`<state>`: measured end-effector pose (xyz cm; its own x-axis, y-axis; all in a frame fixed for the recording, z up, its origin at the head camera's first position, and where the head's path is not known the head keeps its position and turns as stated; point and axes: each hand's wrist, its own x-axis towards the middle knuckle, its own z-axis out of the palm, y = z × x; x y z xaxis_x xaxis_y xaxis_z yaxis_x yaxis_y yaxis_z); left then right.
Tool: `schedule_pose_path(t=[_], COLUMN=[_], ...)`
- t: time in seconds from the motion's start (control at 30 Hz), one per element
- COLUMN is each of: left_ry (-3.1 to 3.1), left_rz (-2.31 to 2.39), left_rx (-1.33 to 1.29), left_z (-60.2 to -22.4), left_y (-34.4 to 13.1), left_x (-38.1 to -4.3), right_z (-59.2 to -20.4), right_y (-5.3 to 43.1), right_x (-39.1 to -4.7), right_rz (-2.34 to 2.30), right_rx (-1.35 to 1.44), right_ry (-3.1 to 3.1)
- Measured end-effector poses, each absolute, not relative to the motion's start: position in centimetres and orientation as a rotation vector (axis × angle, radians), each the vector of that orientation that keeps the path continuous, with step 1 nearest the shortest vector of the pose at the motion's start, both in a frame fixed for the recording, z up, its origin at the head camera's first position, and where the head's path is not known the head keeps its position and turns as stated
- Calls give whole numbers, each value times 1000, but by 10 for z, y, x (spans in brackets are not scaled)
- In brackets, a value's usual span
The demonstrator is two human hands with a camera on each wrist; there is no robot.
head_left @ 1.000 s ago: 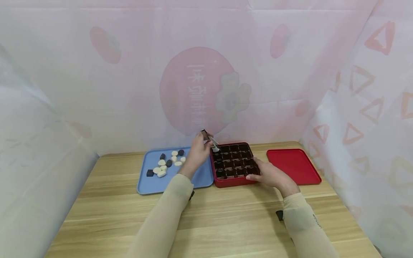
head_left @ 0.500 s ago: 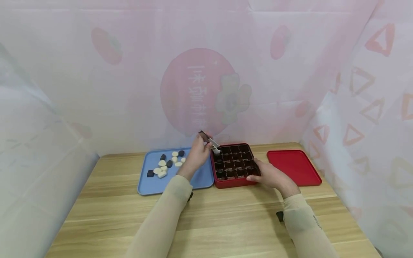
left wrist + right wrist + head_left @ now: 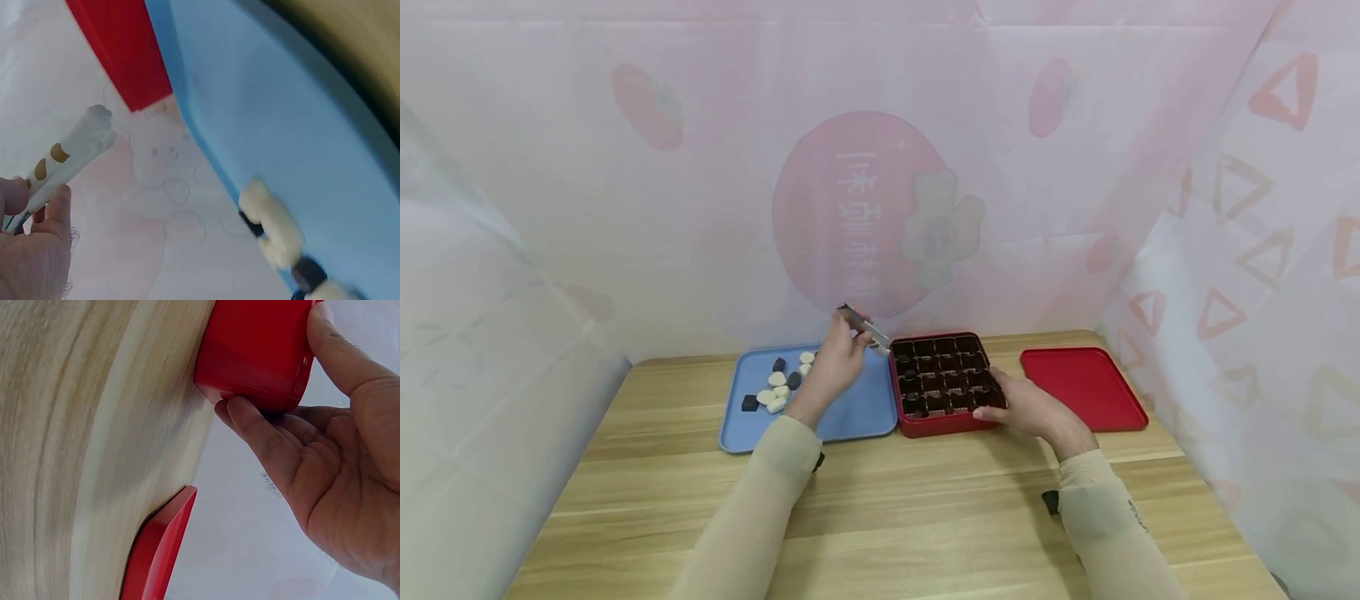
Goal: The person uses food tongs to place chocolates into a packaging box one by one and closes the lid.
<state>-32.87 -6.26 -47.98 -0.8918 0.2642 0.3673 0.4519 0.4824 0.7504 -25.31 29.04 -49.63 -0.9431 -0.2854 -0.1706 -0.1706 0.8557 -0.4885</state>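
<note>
Two grips noted: left hand (image 3: 838,360) pinches tongs (image 3: 80,149) beside the red box (image 3: 936,427), whose side right hand (image 3: 1032,406) holds, apparently for steadiness.

In our head view, the left hand (image 3: 835,358) hides part of the shallow blue rectangular tray (image 3: 861,408), and the dark compartments (image 3: 943,344) of the red square box (image 3: 951,423) are too small for us to read. Fingers (image 3: 59,207) cover one end of the slender pale tongs (image 3: 81,142). In our right wrist view, edges crop the box and the flat red tray (image 3: 161,547).
</note>
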Motion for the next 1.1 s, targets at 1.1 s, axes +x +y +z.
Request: schedule_pose_path(t=[1.1], left_ry=[-2799], left_rz=[-1088], left_rx=[-557], left_z=[-484], left_y=[-167], left_x=[-310], right_z=[-500], right_y=[292], right_x=[-255], right_rz=[-719], right_rx=[-363], right_ry=[2804])
